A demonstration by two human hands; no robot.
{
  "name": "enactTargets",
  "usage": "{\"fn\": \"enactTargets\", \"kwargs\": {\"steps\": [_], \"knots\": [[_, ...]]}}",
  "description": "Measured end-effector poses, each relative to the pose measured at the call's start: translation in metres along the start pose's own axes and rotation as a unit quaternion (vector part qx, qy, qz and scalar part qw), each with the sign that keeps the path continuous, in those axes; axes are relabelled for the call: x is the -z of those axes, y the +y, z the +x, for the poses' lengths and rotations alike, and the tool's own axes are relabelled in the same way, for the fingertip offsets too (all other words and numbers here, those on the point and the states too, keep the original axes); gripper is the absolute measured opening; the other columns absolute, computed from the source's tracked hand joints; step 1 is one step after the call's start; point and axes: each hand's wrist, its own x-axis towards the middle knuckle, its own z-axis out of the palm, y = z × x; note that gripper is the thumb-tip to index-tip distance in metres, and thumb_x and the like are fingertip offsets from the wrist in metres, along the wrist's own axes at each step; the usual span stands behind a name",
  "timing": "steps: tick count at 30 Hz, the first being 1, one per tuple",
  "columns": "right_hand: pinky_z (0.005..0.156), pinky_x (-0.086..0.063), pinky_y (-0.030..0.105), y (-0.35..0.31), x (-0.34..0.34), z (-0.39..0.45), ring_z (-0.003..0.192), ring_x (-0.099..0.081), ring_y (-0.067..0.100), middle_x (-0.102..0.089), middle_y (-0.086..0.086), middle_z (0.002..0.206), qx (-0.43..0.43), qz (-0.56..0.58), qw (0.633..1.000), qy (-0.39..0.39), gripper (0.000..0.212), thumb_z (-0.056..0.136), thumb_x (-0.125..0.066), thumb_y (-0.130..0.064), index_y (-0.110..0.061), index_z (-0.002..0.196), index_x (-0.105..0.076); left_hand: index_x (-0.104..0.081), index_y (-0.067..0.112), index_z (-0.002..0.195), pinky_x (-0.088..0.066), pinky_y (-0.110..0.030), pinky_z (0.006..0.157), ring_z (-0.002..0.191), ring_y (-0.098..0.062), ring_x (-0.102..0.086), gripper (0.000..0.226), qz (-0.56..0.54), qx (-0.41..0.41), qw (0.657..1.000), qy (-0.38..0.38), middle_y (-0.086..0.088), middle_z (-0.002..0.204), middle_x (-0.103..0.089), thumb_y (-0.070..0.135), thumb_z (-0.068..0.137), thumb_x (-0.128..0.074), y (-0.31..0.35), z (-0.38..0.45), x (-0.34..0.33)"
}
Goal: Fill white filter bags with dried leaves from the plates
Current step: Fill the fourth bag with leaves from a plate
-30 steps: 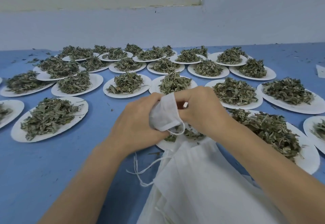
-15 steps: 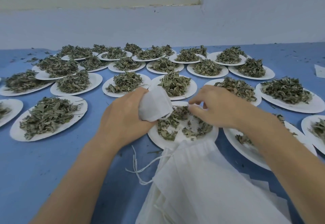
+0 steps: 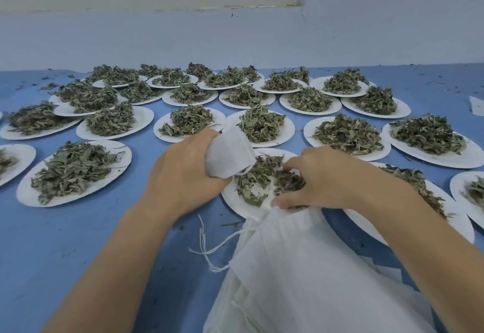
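Head view: left grip (image 3: 183, 175) clutches filter bag (image 3: 230, 153) beside leaves (image 3: 264, 175).

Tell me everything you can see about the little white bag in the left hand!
The filter bag is small, white and made of thin, papery-looking fabric. It looks puffy, as if partly filled, though its inside is hidden. The left hand grips it from the left side, fingers wrapped under it. It is held up, tilted, just above the left rim of the nearest paper plate. A thin white drawstring hangs from its lower edge toward the dried leaves.
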Motion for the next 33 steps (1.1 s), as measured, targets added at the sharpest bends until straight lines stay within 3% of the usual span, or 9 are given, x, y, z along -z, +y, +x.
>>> {"fn": "enactTargets", "kwargs": {"steps": [3, 6, 10, 14, 19, 23, 26, 30, 33], "knots": [[0.073, -0.051, 0.034, -0.004, -0.001, 0.001, 0.078, -0.051, 0.015, -0.054, -0.005, 0.078, 0.033, 0.060, 0.997, 0.036, 0.053, 0.070, -0.066, -0.057, -0.023, 0.111, -0.061, -0.050, 0.028, 0.106, -0.042, -0.034, 0.067, 0.089, -0.025, -0.052, 0.048, -0.001, 0.002, 1.000, -0.006, 0.010, 0.090, -0.053, 0.037, 0.062, -0.064, -0.001, 0.000, 0.000], [0.071, -0.054, 0.032, -0.007, -0.003, 0.001, 0.075, -0.060, 0.012, -0.070, -0.001, 0.086, 0.048, 0.116, 0.991, 0.056, 0.033, 0.071, -0.072, -0.038, -0.024, 0.101, -0.069, -0.050, 0.029, 0.108, -0.040, -0.033, 0.067, 0.091, -0.025, -0.053, 0.049, 0.005, 0.001, 1.000, -0.010, 0.011, 0.091, -0.054, 0.038, 0.062, -0.063, -0.002, 0.000, -0.001], [0.065, -0.055, 0.024, -0.010, -0.009, 0.001, 0.054, -0.065, 0.004, -0.074, -0.001, 0.074, 0.049, 0.184, 0.980, 0.061, 0.011, 0.075, -0.072, -0.021, -0.017, 0.084, -0.075, -0.049, 0.031, 0.103, -0.040, -0.032, 0.066, 0.090, -0.024, -0.053, 0.046, 0.010, 0.002, 1.000, -0.018, 0.012, 0.088, -0.051, 0.041, 0.060, -0.061, -0.004, 0.000, -0.001], [0.058, -0.049, 0.010, -0.001, 0.000, 0.003, 0.050, -0.062, 0.002, -0.071, -0.006, 0.063, 0.046, 0.183, 0.975, 0.117, 0.007, 0.078, -0.071, -0.025, -0.023, 0.083, -0.075, -0.046, 0.034, 0.093, -0.041, -0.033, 0.064, 0.087, -0.024, -0.054, 0.036, 0.017, -0.002, 0.999, -0.033, 0.011, 0.086, -0.053, 0.040, 0.061, -0.063, -0.007, 0.000, -0.002], [0.080, -0.046, 0.021, 0.004, 0.011, -0.002, 0.077, -0.063, 0.010, -0.071, 0.001, 0.093, 0.099, 0.132, 0.949, 0.269, 0.015, 0.083, -0.064, -0.022, -0.018, 0.095, -0.074, -0.048, 0.038, 0.100, -0.036, -0.029, 0.064, 0.089, -0.020, -0.053, 0.042, 0.037, -0.023, 0.998, -0.055, 0.013, 0.092, -0.057, 0.044, 0.062, -0.063, -0.003, 0.000, -0.005], [0.069, -0.053, 0.034, -0.016, 0.004, 0.001, 0.080, -0.064, 0.023, -0.068, 0.008, 0.095, 0.196, 0.081, 0.929, 0.305, 0.013, 0.081, -0.062, -0.005, -0.007, 0.088, -0.074, -0.048, 0.038, 0.098, -0.036, -0.029, 0.054, 0.074, -0.014, -0.047, 0.044, 0.025, -0.053, 0.996, -0.062, 0.016, 0.080, -0.053, 0.051, 0.057, -0.058, 0.006, -0.001, -0.011], [0.065, -0.047, 0.016, -0.021, 0.002, 0.002, 0.074, -0.064, 0.014, -0.072, 0.009, 0.086, 0.254, 0.151, 0.883, 0.364, 0.013, 0.073, -0.067, -0.003, -0.007, 0.083, -0.075, -0.043, 0.038, 0.088, -0.039, -0.022, 0.052, 0.064, -0.011, -0.046, 0.038, -0.015, -0.046, 0.997, -0.056, 0.018, 0.068, -0.050, 0.049, 0.054, -0.056, 0.010, -0.002, -0.015], [0.090, -0.045, 0.016, -0.019, 0.005, 0.003, 0.103, -0.059, 0.005, -0.065, -0.002, 0.115, 0.241, 0.322, 0.883, 0.242, 0.032, 0.081, -0.065, -0.007, -0.014, 0.112, -0.065, -0.048, 0.039, 0.090, -0.042, -0.016, 0.055, 0.073, 0.005, -0.053, 0.043, -0.078, 0.003, 0.996, -0.031, 0.020, 0.073, -0.059, 0.052, 0.050, -0.055, 0.007, -0.002, -0.016], [0.094, -0.039, 0.012, -0.014, 0.009, 0.000, 0.112, -0.051, -0.002, -0.059, -0.012, 0.123, 0.266, 0.311, 0.894, 0.181, 0.029, 0.090, -0.054, -0.014, -0.019, 0.117, -0.062, -0.049, 0.040, 0.089, -0.041, -0.017, 0.055, 0.074, 0.004, -0.052, 0.040, -0.109, 0.001, 0.994, -0.016, 0.020, 0.077, -0.059, 0.047, 0.051, -0.058, 0.007, -0.002, -0.013]]}}
